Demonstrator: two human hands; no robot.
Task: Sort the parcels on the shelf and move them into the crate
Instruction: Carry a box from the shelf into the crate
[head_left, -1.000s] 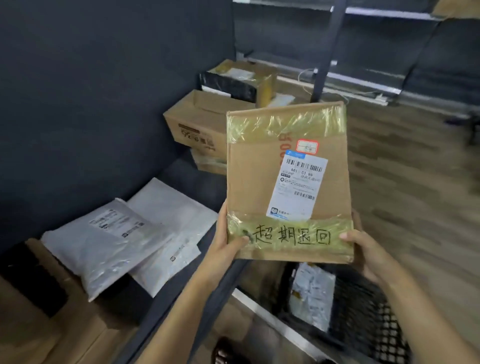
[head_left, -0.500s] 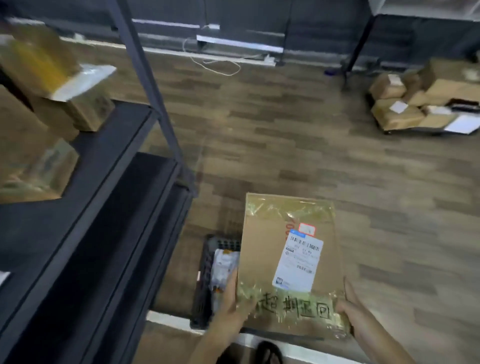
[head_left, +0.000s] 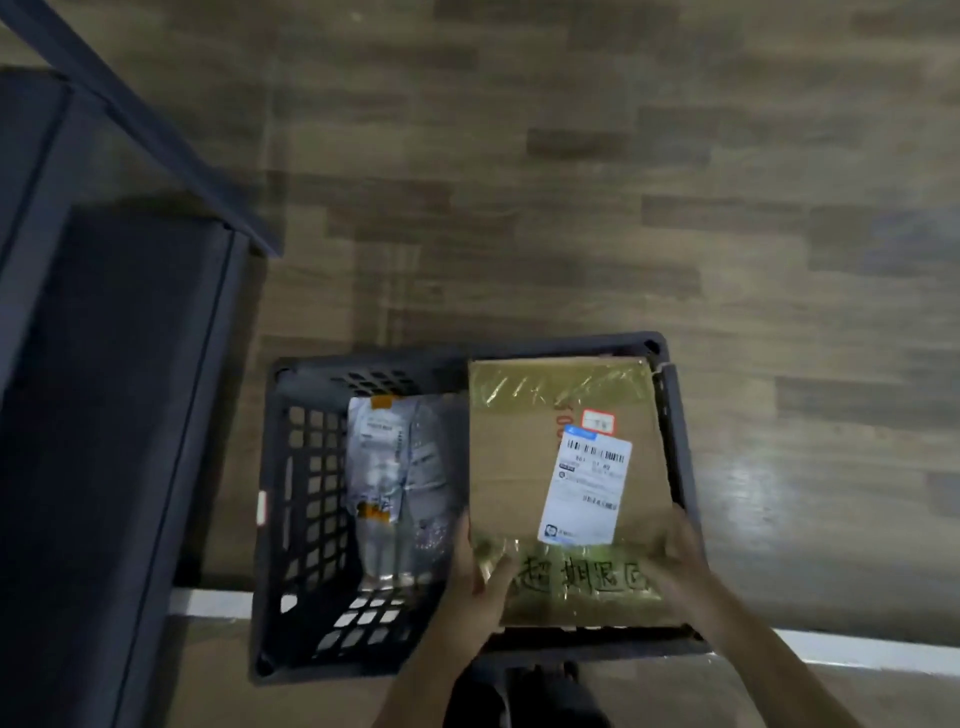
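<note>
Cardboard parcel (head_left: 519, 467) fills the right half of the crate (head_left: 306, 493), with its far edge up against the crate's far rim and its right edge just beside the right wall. You hold it by its near end with both hands. Your left hand (head_left: 478, 577) grips the near-left corner, thumb laid over the top face. Your right hand (head_left: 680, 561) grips the near-right corner, fingers curled over the edge. Whether the parcel already rests on the crate's bottom cannot be told.

Its top face shows a white shipping label (head_left: 587, 488) with barcodes and a small red-bordered sticker (head_left: 597, 422) just beyond it. Yellowish tape (head_left: 556, 384) crosses the far end, and more tape across the near end carries handwritten characters between your hands.

In the left half of the crate lies a grey plastic mailer bag (head_left: 395, 467), lengthwise, just beside the parcel's left edge. The crate is dark, with lattice walls, and stands on the wooden floor (head_left: 571, 182). Its left wall is near the dark shelf (head_left: 104, 415).
</note>
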